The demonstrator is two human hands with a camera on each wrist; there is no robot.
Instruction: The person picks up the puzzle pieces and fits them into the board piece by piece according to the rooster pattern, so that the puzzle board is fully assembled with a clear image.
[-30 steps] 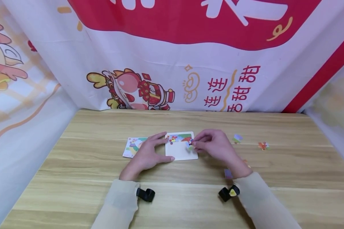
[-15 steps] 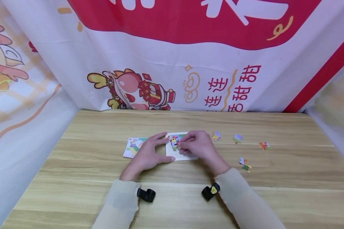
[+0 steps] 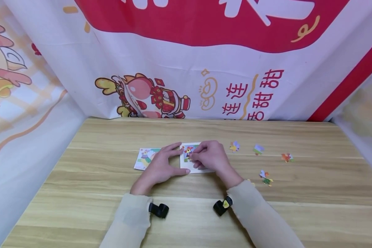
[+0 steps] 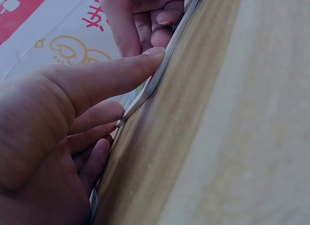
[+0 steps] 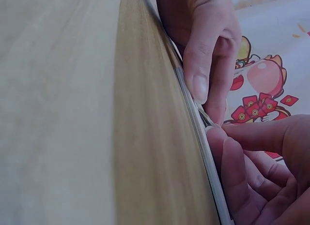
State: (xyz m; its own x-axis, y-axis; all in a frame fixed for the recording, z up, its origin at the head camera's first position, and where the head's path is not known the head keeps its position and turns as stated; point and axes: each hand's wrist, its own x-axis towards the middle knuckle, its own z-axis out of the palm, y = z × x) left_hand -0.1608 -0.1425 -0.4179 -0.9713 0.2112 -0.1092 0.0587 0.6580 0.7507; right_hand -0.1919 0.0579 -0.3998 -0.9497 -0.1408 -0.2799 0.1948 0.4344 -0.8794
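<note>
A thin white jigsaw board [image 3: 192,170] lies on the wooden table, its upper part filled with a colourful picture. Along its left side my left hand [image 3: 159,167] holds it, thumb at the near edge and index finger at the upper left corner. My right hand [image 3: 212,156] is over the board and covers much of its right half. Between its thumb and index finger it pinches a jigsaw piece [image 5: 206,117], low at the board in the right wrist view. Left of the board, partly under my left hand, lies a small picture card [image 3: 141,162].
Several loose jigsaw pieces are scattered to the right, among them a yellow-purple one [image 3: 234,146], a green-blue one [image 3: 258,149] and an orange one [image 3: 287,157]. Two more lie close together nearer me. A printed cloth [image 3: 179,62] hangs behind the table.
My right hand has moved left across the board with the piece, from its right edge to the left part of the picture. Loose pieces once hidden behind it now show. My left hand stays put.
</note>
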